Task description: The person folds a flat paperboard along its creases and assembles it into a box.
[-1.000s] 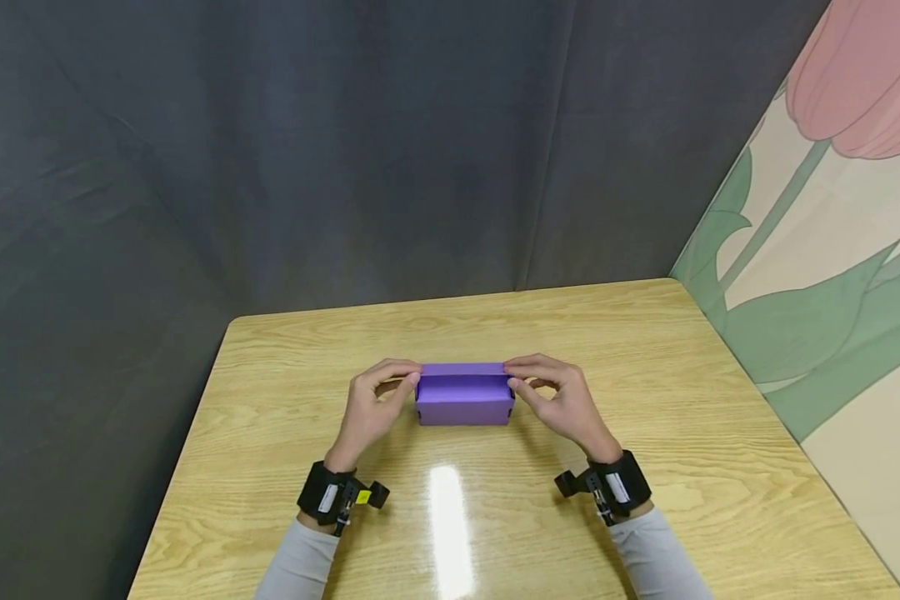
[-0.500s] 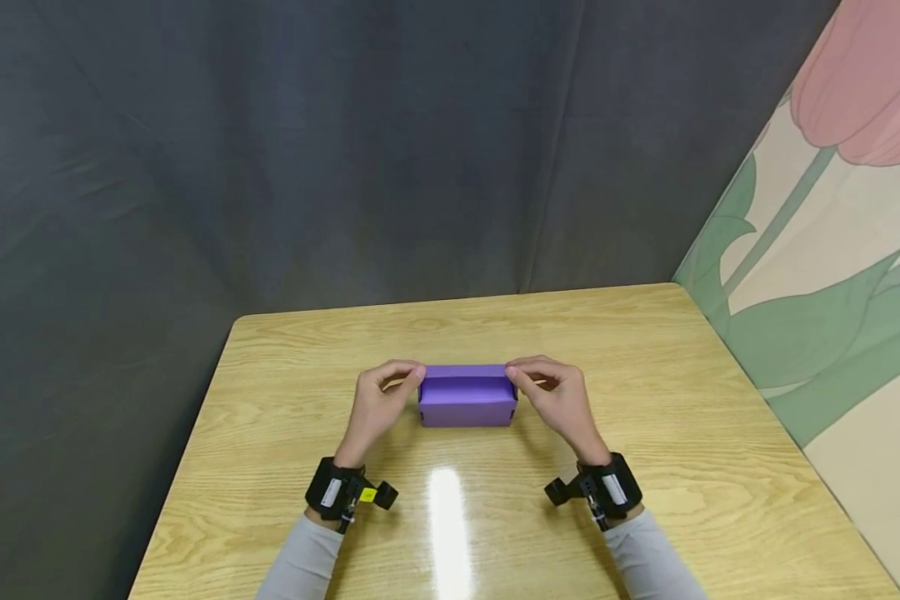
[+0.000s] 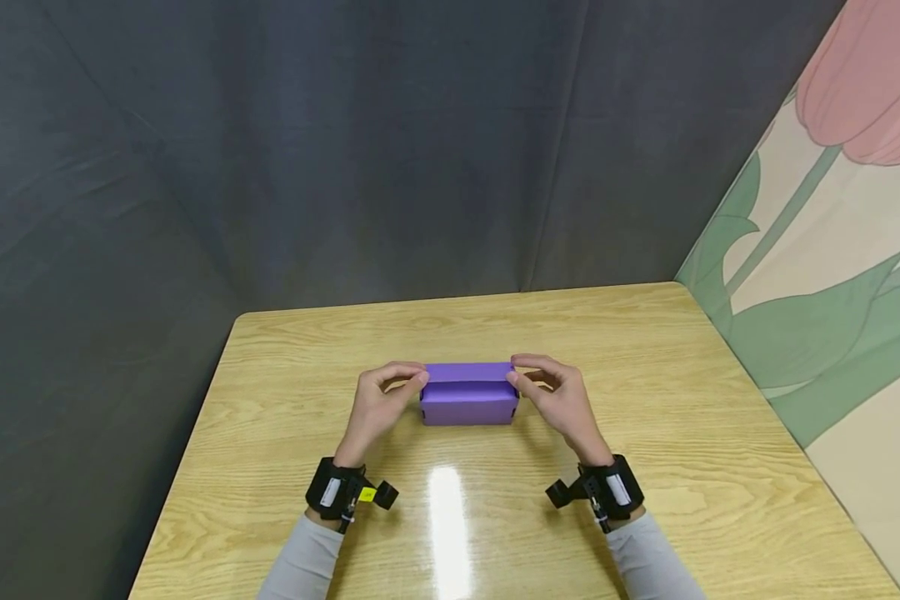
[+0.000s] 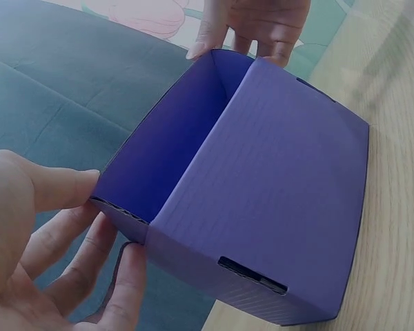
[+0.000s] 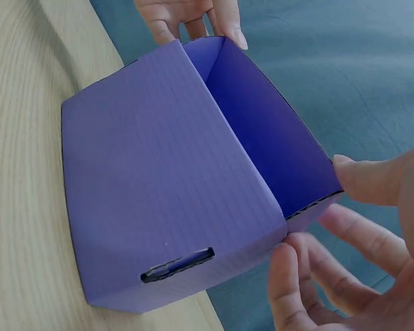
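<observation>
A purple cardboard box (image 3: 470, 413) stands on the table, its lid (image 3: 469, 372) raised at the far side and tilted toward the near panel. Between lid and panel a gap shows the darker purple inside (image 4: 167, 141). My left hand (image 3: 378, 402) holds the lid's left end, the thumb on its edge and the other fingers at the side flap. At the right end my right hand (image 3: 565, 402) pinches the lid in mirrored fashion. A narrow slot (image 5: 178, 265) cuts the box's lower corner in the right wrist view; the left wrist view shows a matching slot (image 4: 252, 275).
The wooden table (image 3: 307, 350) reaches back to a dark grey curtain (image 3: 390, 167). A wall with a painted tulip (image 3: 870, 92) rises along the right side. Black camera straps (image 3: 335, 492) circle both wrists, and light glares off the tabletop in front of the box.
The lid has tilted slightly toward the near panel, narrowing the gap. Both thumbs have shifted a little on the lid's ends. The box has stayed almost in place.
</observation>
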Available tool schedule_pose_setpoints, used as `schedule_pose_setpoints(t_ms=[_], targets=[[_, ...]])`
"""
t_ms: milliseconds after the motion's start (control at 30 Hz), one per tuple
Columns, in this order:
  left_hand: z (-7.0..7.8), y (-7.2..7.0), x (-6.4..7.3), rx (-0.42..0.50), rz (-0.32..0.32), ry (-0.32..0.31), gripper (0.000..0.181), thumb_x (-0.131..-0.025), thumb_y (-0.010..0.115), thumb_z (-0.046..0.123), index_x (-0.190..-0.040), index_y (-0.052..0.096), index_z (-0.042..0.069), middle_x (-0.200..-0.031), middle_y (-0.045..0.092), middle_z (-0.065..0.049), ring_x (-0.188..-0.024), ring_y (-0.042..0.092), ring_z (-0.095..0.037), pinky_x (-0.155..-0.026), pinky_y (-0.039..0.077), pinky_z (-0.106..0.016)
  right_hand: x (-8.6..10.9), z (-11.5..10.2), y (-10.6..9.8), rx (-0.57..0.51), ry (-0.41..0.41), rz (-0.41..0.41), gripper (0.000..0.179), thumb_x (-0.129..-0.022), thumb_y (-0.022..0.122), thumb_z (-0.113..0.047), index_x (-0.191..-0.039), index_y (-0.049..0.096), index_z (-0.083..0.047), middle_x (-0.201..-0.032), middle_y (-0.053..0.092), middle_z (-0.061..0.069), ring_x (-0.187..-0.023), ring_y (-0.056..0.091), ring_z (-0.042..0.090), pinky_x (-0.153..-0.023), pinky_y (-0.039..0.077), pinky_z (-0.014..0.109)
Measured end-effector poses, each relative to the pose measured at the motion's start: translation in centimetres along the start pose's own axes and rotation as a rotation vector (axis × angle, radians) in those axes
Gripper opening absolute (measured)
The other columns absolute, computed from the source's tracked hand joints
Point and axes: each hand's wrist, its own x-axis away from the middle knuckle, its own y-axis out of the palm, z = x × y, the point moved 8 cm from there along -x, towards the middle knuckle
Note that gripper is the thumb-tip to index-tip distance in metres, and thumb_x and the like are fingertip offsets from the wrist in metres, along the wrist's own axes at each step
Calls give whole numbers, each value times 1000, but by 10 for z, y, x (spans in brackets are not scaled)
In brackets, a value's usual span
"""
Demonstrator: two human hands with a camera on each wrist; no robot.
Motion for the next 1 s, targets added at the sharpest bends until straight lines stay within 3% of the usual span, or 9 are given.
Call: schedule_pose_setpoints(t_ms=[100, 233, 500, 733, 1000], targets=[[-3, 0, 0, -12, -3, -12, 18, -98, 80, 15, -110, 81, 3, -125, 76, -15, -111, 72, -23, -94, 63, -32, 1, 5, 1, 6, 44, -20, 37, -101, 77, -21, -135, 73, -5, -140, 70, 16, -117, 68, 34, -88, 59, 22], [-7, 1, 1, -16, -9, -20, 23, -99, 79, 15, -118, 78, 3, -132, 72, -16, -119, 70, -34, -102, 59, -40, 3, 11, 2, 20, 99, -53, 43, -103, 75, -27, -140, 70, -6, -146, 66, 16, -128, 65, 38, -94, 58, 24], [-26, 5, 4, 154, -81, -180, 52, -102, 75, 21, -150, 59, 9, -158, 50, -21, -134, 64, -41, -99, 62, -41, 4, 19, 5, -11, 172, -86, 52, -103, 74, -31, -147, 63, -5, -151, 62, 19, -136, 62, 40, -108, 56, 48], [-31, 9, 6, 154, -145, -255, 59, -105, 72, 27, -157, 51, 10, -162, 46, -18, -135, 62, -43, -102, 60, -51, 7, 25, 8, -82, 239, -123, 60, -104, 73, -29, -153, 55, -1, -154, 56, 25, -139, 59, 44, -105, 59, 44], [-34, 10, 6, 203, -174, -274, 61, -105, 70, 24, -159, 47, 4, -163, 44, -21, -139, 58, -45, -102, 60, -49, 7, 26, 9, -116, 239, -130, 59, -104, 74, -26, -154, 54, -1, -156, 55, 25, -142, 57, 44, -103, 60, 36]])
